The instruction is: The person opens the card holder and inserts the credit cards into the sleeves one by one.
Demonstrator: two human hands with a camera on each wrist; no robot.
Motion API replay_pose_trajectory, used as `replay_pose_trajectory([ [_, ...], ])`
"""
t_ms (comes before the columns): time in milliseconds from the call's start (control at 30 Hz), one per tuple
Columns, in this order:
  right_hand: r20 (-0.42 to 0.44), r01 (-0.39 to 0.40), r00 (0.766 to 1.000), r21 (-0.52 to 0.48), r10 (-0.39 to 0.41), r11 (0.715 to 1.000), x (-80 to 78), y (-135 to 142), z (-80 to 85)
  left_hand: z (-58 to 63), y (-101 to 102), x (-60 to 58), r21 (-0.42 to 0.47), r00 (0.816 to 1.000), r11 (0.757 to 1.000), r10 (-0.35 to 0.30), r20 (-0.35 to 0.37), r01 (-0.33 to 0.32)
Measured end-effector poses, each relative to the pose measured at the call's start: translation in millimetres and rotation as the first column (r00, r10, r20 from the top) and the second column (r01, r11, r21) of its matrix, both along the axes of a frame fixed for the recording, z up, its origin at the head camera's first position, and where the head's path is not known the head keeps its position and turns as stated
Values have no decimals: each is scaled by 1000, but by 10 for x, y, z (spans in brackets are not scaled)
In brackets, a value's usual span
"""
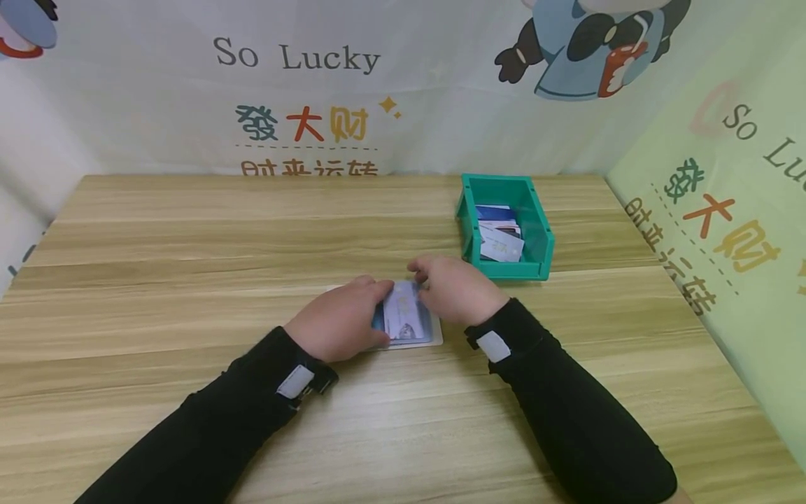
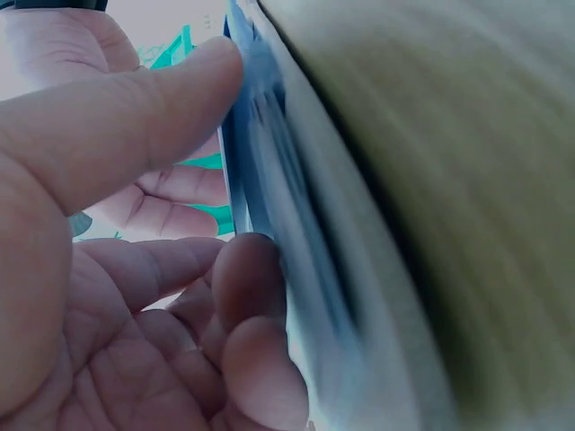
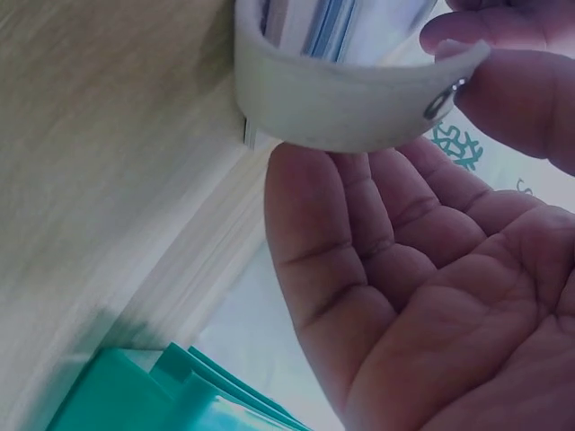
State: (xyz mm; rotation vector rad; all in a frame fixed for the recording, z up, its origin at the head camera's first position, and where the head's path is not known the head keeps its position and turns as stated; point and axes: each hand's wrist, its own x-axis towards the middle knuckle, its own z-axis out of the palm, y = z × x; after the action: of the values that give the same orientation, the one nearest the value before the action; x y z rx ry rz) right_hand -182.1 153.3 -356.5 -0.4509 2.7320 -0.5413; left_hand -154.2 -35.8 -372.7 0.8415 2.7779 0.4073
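A card holder (image 1: 437, 340) with a pale cover lies on the table, a whitish card (image 1: 403, 311) uppermost in it. My left hand (image 1: 343, 318) grips its left side, thumb at the near part and fingers farther up. From the left wrist, the thumb (image 2: 198, 85) and curled fingertips (image 2: 256, 278) meet the edges of the stacked sleeves (image 2: 287, 171). My right hand (image 1: 458, 288) is at the right side. Its thumb and fingers hold the curved white strap (image 3: 332, 108), which has a metal snap (image 3: 440, 101); in the head view this hand hides the strap.
Beyond the right hand stands a green open bin (image 1: 545, 271) with several cards (image 1: 502, 243) inside. The wood-grain table (image 1: 189, 231) ends at a printed cloth backdrop (image 1: 434, 91), and another printed cloth (image 1: 743, 231) hangs along the right.
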Motion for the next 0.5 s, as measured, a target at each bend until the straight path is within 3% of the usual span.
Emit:
replay_pose_trajectory([
  [133, 9, 9, 1000, -10, -9, 1000, -12, 4, -7, 8, -14, -4, -15, 1000, 1000, -13, -18, 13],
  [500, 8, -2, 1000, -58, 2, 998, -22, -3, -22, -15, 8, -9, 27, 999, 999, 33, -38, -32],
])
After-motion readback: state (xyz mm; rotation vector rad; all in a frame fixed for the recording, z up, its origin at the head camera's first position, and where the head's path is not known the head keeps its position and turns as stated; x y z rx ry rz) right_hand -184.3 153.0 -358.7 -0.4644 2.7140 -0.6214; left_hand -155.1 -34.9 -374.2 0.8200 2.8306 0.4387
